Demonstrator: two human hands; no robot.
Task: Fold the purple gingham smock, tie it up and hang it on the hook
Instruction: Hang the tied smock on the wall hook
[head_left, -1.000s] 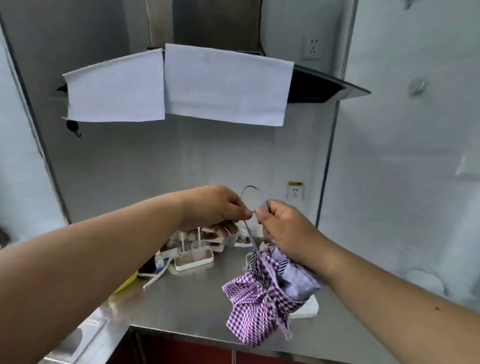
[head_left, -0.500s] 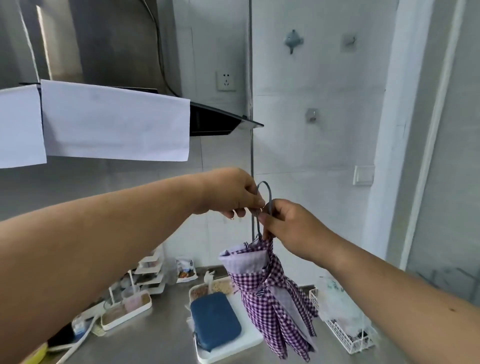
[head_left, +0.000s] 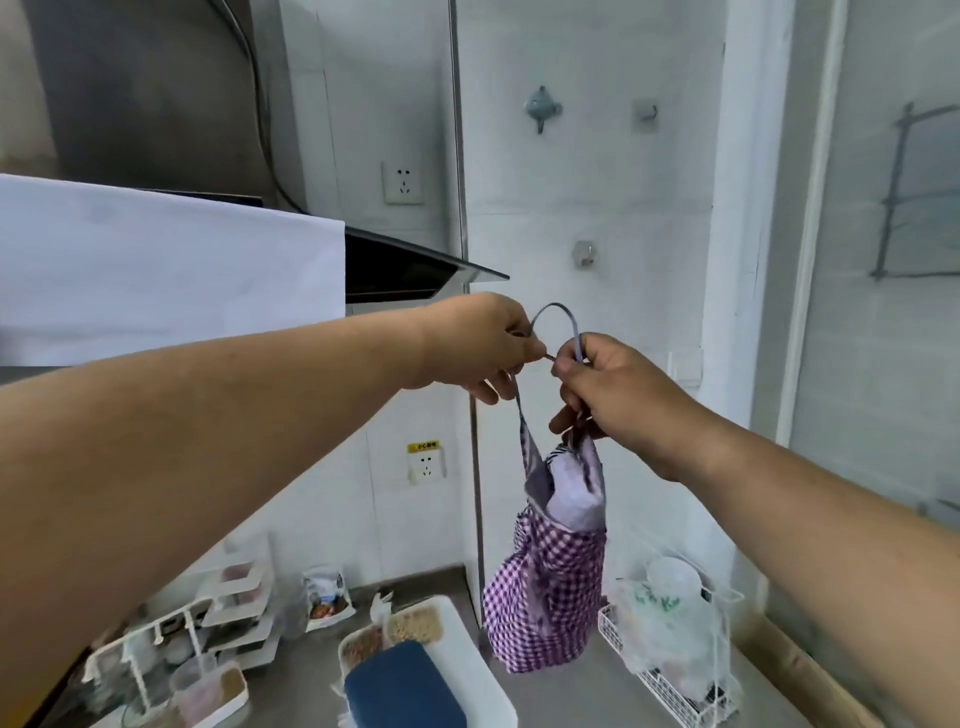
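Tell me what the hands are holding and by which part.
Both hands hold the bundled purple gingham smock by its grey strap loop: the left hand pinches one side of the loop, the right hand the other, and the bundle hangs below.

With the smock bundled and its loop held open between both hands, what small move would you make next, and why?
Probably lift the loop up toward the grey wall hook. The left hand and right hand each pinch a side of the strap, holding it open, and the purple gingham smock hangs tied beneath, clear of the counter. The hook sits above the hands, bare.
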